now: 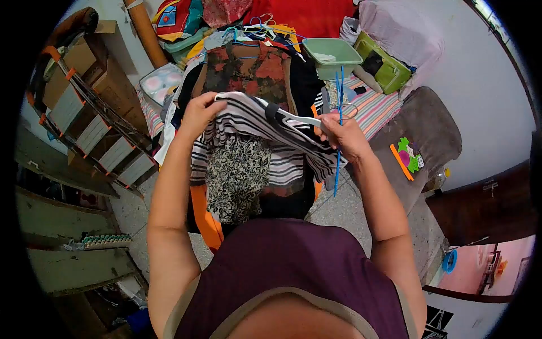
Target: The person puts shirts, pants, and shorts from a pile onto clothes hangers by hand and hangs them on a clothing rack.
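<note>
A black-and-white striped garment (282,135) hangs between my hands, over a pile of clothes. My left hand (201,113) pinches its upper left edge. In my right hand (340,134) are a white hanger (307,120), whose arm reaches to the garment's neckline, and a blue hanger (340,90) held upright. Below the stripes lies a black-and-cream patterned cloth (238,175). Behind, a brown and red patterned garment (248,70) lies on the pile, with other hangers at its top.
A green basin (333,58) and a green bag (382,63) stand at the back right. A grey cushioned seat (433,127) is to the right, with a colourful item on it. A folded ladder (93,133) leans at the left beside cardboard boxes (119,93).
</note>
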`<state>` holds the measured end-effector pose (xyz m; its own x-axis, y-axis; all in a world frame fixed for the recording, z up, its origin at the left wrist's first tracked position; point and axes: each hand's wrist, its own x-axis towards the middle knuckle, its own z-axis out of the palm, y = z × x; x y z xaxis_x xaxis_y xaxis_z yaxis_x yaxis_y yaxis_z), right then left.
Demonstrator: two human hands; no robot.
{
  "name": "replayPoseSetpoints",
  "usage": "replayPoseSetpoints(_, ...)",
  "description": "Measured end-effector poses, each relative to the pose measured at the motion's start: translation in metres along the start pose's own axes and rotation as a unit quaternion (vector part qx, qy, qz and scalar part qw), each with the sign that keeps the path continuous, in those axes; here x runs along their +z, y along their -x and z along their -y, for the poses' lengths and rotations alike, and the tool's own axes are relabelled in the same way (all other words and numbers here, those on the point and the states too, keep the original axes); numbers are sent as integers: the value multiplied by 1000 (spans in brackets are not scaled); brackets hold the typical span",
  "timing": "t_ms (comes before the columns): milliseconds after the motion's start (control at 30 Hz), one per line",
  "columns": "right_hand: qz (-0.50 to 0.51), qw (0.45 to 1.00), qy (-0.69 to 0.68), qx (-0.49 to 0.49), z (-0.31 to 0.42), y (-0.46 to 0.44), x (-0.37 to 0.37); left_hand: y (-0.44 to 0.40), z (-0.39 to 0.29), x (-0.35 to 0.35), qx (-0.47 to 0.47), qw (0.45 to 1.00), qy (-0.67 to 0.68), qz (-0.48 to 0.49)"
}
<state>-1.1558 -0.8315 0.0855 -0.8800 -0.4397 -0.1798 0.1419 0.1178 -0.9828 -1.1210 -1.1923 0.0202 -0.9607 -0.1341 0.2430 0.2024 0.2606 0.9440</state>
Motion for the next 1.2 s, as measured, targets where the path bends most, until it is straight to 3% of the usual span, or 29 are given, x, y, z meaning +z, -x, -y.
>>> replayPoseSetpoints(133, -5, 1000, 17, 7, -1, -5, -17, 3, -10, -17, -92, 987, 127, -25)
replayPoseSetpoints(233, -18, 1000, -5, 8, 0, -5, -20, 1, -11, -18, -40, 927, 372, -41)
replayPoseSetpoints(533, -38, 998, 42, 27, -26, -11, -33, -17, 20, -45, -29, 915, 370, -159)
replayPoseSetpoints(633, -9, 997, 66, 40, -37, -14, -32, -9, 16, -34, -41, 900, 405, -157)
replayPoseSetpoints(800, 6, 997, 49, 51, -49, -16, -20, -18, 75, -51, -59, 859, 448, -242)
replayPoseSetpoints(900, 17, 998, 35, 55, -54, -16, -25, -4, 72, -52, -71, 834, 459, -296)
replayPoseSetpoints(967, 19, 998, 25, 61, -54, -16, -25, -2, 113, -62, -103, 833, 423, -341)
replayPoseSetpoints(1067, -4, 984, -179, 4, -63, -13, -34, 19, 105, -55, -216, 767, 408, -445)
replayPoseSetpoints(1100, -10, 970, -244, -16, -67, -14, -40, 26, 132, -61, -202, 778, 408, -434)
replayPoseSetpoints(1133, 23, 952, -301, -50, -67, -15, -43, 32, 135, -60, -200, 809, 418, -363)
replayPoseSetpoints(1200, -2, 934, -351, -71, -53, -10, -37, 46, 157, -55, -219, 870, 396, -197)
